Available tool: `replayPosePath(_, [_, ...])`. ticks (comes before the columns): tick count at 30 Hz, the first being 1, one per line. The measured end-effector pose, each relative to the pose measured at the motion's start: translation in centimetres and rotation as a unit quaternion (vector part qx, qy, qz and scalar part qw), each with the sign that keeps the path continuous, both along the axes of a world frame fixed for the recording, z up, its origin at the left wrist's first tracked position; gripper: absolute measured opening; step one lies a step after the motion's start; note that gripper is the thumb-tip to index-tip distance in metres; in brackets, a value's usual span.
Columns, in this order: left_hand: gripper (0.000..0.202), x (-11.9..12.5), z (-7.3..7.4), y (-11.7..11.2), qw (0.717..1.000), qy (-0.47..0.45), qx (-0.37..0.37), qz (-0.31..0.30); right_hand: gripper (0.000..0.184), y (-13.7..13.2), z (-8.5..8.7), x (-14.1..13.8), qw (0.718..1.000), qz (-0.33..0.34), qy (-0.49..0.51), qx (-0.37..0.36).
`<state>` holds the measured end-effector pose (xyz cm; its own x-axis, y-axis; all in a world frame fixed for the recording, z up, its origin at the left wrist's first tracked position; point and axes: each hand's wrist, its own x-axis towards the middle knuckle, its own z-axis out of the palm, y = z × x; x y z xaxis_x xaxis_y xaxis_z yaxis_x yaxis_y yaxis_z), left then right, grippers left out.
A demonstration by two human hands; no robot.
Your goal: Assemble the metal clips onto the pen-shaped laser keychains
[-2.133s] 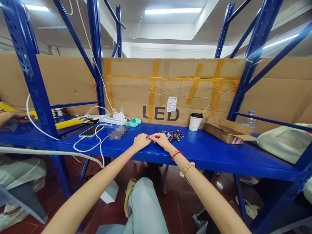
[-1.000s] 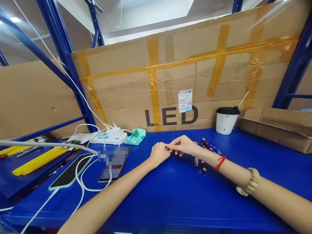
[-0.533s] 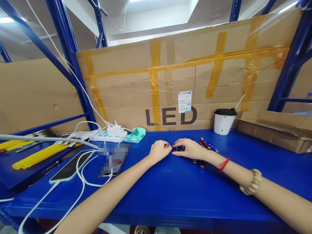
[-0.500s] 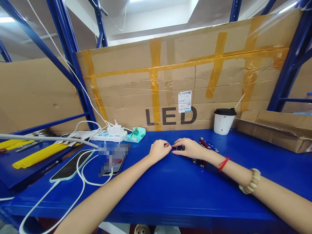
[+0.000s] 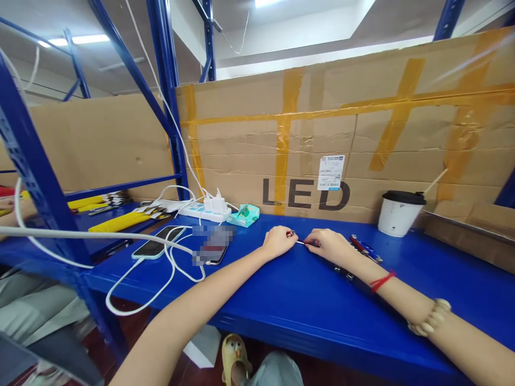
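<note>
My left hand [image 5: 279, 242] is closed around a red pen piece with a shiny end [image 5: 290, 234]. Just right of it, my right hand [image 5: 329, 246] pinches a dark red pen piece [image 5: 314, 243]. A thin silvery rod [image 5: 301, 242] shows in the small gap between both hands; whether it joins the two pieces I cannot tell. Beyond my right wrist lie a red pen [image 5: 359, 245] and a blue pen [image 5: 373, 253]. Shiny pen ends [image 5: 349, 276] stick out on the near side of my right forearm, which hides the rest.
Left on the blue table [image 5: 277, 305] are two phones [image 5: 159, 242] with white cables, a power strip [image 5: 207, 212] and a green packet [image 5: 244, 215]. A lidded paper cup [image 5: 399, 217] and a cardboard tray [image 5: 470, 236] stand right. Behind rises a cardboard panel [image 5: 241, 150].
The view has swung left, so the table's things appear farther right. My hands are slightly farther apart, with the thin rod now showing between them. My right fingers have closed.
</note>
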<state>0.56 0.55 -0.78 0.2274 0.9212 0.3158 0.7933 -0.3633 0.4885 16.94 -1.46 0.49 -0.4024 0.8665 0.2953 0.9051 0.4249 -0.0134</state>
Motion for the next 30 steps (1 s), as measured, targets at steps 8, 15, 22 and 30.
replayPosePath(8, [0.023,-0.2,0.1,-0.4,1.0,0.011,0.006,-0.006,0.018,-0.7,0.1,-0.5,0.998,-0.046,0.032,0.0])
replayPosePath(15, [0.017,-0.4,-0.3,0.1,0.997,-0.075,0.015,0.027,0.017,-0.6,-0.3,-0.3,0.995,-0.062,0.079,0.004])
replayPosePath(22, [0.021,-0.5,-0.7,0.9,0.996,-0.087,-0.006,-0.011,0.016,-0.3,-0.5,-0.2,0.994,-0.056,0.098,-0.008])
replayPosePath(30, [0.012,-0.6,-1.0,1.0,0.998,0.009,-0.011,-0.067,0.017,-0.6,-0.3,-0.3,0.994,-0.04,0.099,-0.009])
